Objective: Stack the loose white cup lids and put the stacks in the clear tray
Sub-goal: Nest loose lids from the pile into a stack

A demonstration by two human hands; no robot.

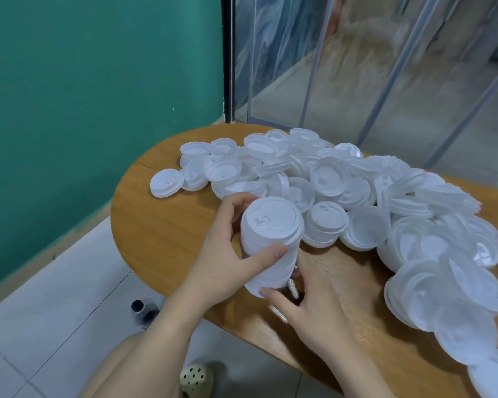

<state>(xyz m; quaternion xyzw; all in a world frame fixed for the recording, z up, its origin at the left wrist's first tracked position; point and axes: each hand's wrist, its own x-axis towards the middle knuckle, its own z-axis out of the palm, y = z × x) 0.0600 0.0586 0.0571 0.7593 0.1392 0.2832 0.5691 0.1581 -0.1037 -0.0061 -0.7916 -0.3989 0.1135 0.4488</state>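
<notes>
left hand (227, 254) is wrapped around the stack of lids (270, 242), thumb across its front, right hand (296, 300) cupping the bottom end. stack leans up and away. loose lids (342, 182) sit just past it, mostly rightward, so right hand's closer. no clear tray in view.

Soft, even light all round, shadows barely there; white lids (342, 179) wash out, nearly losing their edges; lower right corner smears into blur, wide-angle bends the table (161, 225) rim, hazy reflections in the glass panels (357, 67)
</notes>
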